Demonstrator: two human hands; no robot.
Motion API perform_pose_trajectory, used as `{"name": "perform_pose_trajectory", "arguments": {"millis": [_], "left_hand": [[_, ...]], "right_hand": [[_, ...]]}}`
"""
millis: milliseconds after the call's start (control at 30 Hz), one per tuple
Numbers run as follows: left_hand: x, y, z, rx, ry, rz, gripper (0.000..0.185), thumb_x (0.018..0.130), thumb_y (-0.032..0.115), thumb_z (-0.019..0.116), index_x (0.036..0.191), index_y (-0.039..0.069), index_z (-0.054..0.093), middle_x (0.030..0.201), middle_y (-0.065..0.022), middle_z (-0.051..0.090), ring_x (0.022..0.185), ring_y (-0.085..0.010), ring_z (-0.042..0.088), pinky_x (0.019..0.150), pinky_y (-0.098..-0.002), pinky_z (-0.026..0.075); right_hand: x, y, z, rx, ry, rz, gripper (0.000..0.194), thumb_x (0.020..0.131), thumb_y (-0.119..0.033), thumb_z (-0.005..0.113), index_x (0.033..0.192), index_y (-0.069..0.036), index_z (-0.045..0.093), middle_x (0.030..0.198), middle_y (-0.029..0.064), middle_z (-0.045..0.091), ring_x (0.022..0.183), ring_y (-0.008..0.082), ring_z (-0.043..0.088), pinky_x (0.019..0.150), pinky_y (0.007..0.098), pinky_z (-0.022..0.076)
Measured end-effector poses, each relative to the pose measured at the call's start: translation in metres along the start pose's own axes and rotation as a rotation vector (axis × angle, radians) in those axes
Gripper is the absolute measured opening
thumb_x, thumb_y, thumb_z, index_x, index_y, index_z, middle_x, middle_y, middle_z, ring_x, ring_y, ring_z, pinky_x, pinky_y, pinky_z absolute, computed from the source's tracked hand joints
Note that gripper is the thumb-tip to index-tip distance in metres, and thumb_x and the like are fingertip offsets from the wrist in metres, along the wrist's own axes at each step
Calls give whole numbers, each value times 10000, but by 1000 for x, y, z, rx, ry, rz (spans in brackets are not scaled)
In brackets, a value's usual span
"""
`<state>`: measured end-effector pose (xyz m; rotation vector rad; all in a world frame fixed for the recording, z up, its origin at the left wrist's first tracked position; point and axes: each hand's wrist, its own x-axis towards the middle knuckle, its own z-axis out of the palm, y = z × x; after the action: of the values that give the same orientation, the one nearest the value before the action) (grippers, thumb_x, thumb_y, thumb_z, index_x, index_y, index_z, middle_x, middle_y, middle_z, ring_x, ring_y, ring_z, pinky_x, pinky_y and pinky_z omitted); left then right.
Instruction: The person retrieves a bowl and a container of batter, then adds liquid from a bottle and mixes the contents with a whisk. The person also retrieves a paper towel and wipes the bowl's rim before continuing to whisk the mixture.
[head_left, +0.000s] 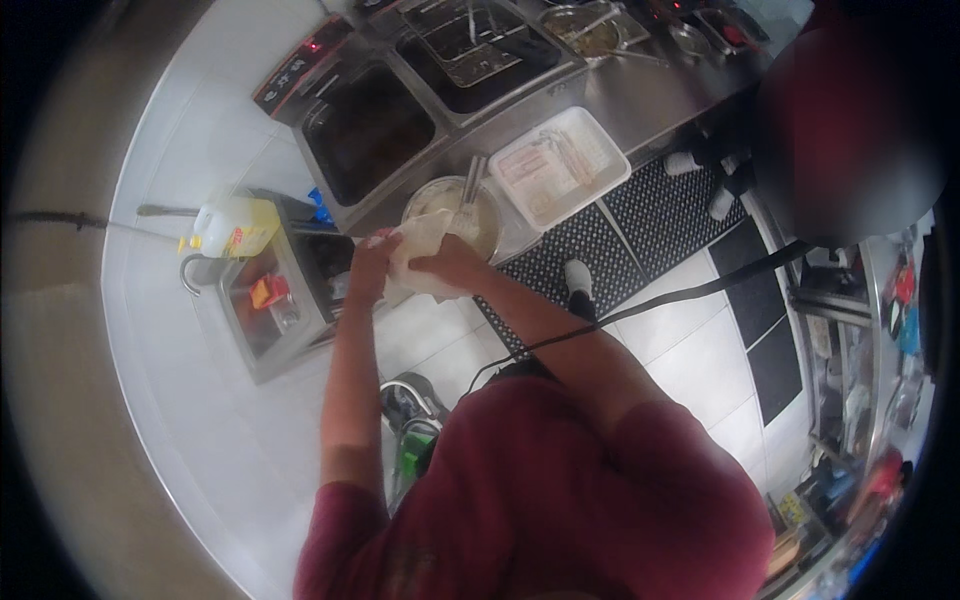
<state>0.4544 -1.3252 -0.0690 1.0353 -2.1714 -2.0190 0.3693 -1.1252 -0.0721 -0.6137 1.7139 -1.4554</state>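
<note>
A pale, thin, translucent plastic bag or sheet (420, 244) is stretched between my two hands. My left hand (373, 262) grips its left edge, with a bit of red and white showing at the fingers. My right hand (452, 264) holds its right side. Just beyond lies a round metal bowl (491, 238) of whitish batter or liquid, a metal utensil (472, 184) standing in it, partly hidden by the bag. To the bowl's right, a white plastic tray (555, 214) holds pale, pinkish strips.
Two deep fryer wells (367, 135) are set in the steel counter beyond the bowl. A yellow jug (255, 225) stands left, above a sink (259, 360). A black cable (675, 289) crosses over my right arm. Another person (840, 135) stands at right, near a rubber mat (600, 247).
</note>
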Motion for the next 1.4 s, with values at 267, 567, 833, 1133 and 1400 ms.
{"name": "perform_pose_trajectory", "arguments": {"millis": [267,567,833,1133,1400], "left_hand": [[-18,-26,36,-449,43,79,311,937,253,665,1132,15,614,1009,-43,662,886,-126,631,779,-275,495],[-30,-21,65,-903,5,108,254,941,248,641,1109,65,590,942,-34,645,838,-140,644,721,-285,505],[-23,-9,70,-654,137,-53,150,894,202,682,967,76,642,708,32,557,574,-75,501,511,-253,371],[-37,6,72,-500,184,18,172,892,215,687,951,55,671,694,43,525,581,-64,473,527,-247,359],[-45,5,71,-747,121,99,250,904,146,678,1108,17,612,779,45,528,645,-48,473,564,-238,371]], "right_hand": [[-15,-18,-18,-514,70,-50,573,817,-360,716,1182,62,585,1098,271,652,1072,415,619,931,448,486],[-23,-11,-37,-206,143,-101,472,943,-288,595,1299,16,538,1193,246,629,1131,352,600,969,384,462],[-18,17,-39,-223,283,172,483,990,-339,518,1300,31,548,1147,225,649,1056,323,620,916,385,464],[-24,-8,-36,103,398,251,419,962,-327,553,1142,46,614,966,187,673,847,281,632,770,412,481],[-24,-4,-43,-249,508,-102,322,963,-254,581,1099,29,649,835,140,677,732,194,621,685,357,491]]}}
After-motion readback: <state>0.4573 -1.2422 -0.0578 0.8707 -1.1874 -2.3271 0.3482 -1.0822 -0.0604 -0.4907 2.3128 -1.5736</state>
